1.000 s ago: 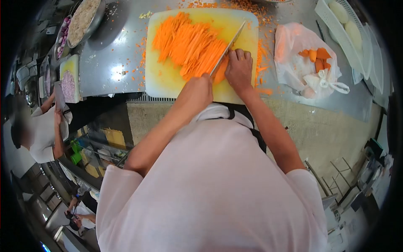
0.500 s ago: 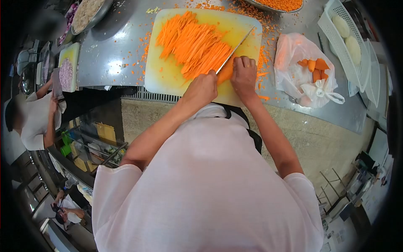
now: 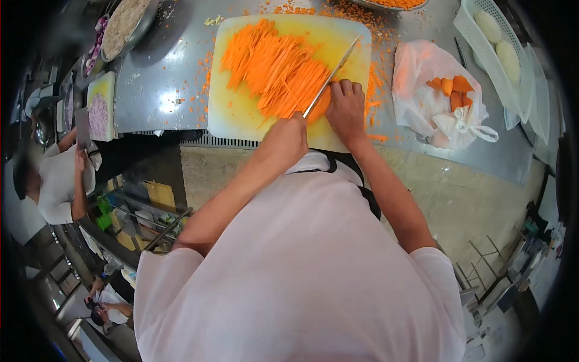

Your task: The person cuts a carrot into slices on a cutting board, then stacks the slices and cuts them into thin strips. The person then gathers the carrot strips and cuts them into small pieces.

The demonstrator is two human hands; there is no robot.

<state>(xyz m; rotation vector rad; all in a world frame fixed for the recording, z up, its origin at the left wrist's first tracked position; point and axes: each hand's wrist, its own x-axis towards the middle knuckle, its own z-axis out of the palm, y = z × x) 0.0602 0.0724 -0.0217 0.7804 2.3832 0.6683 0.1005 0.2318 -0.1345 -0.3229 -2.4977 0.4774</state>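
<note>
On the white, yellow-stained cutting board (image 3: 232,122) lies a wide pile of thin orange carrot strips (image 3: 274,66). My left hand (image 3: 284,137), at the board's near edge, is closed round the handle of a knife (image 3: 333,73). The blade slants up and to the right, along the right end of the pile. Just right of the blade, my right hand (image 3: 347,111) has its bent fingers on an orange carrot piece (image 3: 321,107), which they partly hide.
To the right are a plastic bag (image 3: 416,90) with carrot pieces and a white basket (image 3: 512,78) of pale vegetables. A bowl (image 3: 392,5) of orange bits is at the top, another bowl (image 3: 126,27) upper left. A co-worker (image 3: 66,181) holds a cleaver (image 3: 82,128) at left.
Over the last second both hands have stayed at the pile's right end, the knife tilting slightly beside the carrot piece. The whole view has shifted a little with the head.
</note>
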